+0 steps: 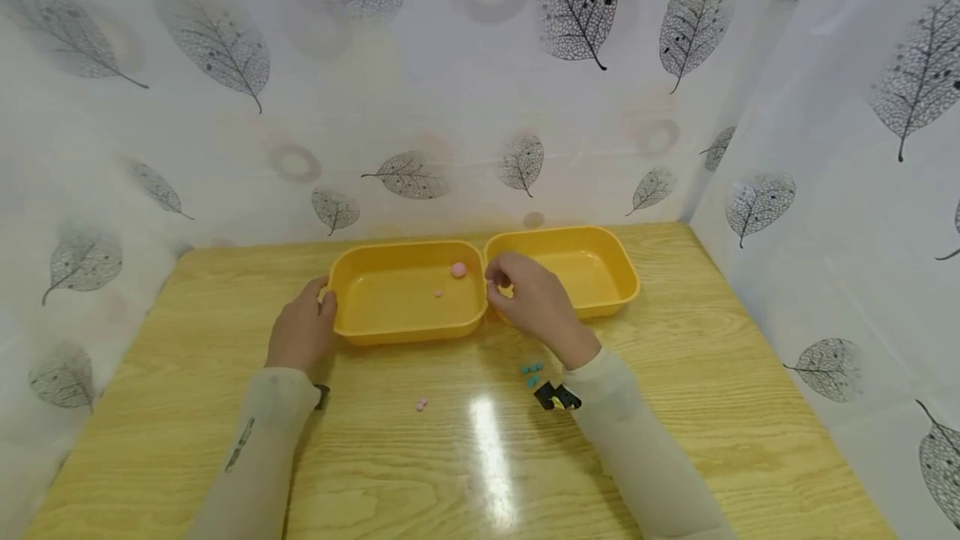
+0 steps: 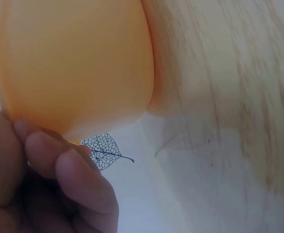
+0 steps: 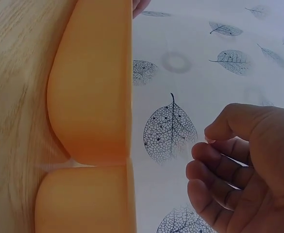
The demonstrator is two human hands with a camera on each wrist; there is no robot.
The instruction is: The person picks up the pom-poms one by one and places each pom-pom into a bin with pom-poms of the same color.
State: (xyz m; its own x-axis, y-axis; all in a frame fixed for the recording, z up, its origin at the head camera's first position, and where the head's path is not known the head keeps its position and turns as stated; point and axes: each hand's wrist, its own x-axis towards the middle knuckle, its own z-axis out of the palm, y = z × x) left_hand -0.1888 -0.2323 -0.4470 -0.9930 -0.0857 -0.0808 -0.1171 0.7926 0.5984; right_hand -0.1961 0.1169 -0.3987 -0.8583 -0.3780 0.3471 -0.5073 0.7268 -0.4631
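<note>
My left hand (image 1: 302, 327) grips the left end of the left yellow tray (image 1: 408, 334), thumb and fingers at its rim; the left wrist view shows the fingers (image 2: 83, 182) against the tray wall. Above the spot where the two trays meet is my right hand (image 1: 536, 298). Its thumb and forefinger pinch a tiny pink bead (image 3: 209, 141), mostly hidden by the fingertips. Inside the left tray lie a larger pink ball (image 1: 458, 270) and a small pink bead (image 1: 438, 294). The right yellow tray (image 1: 600, 307) is partly covered by my right hand.
Several small teal beads (image 1: 532, 369) lie on the wooden table (image 1: 390, 457) near my right wrist, beside a black wrist strap piece (image 1: 557, 397). Small pink beads (image 1: 422, 403) lie in front of the left tray. A leaf-patterned curtain (image 1: 450, 107) hangs behind.
</note>
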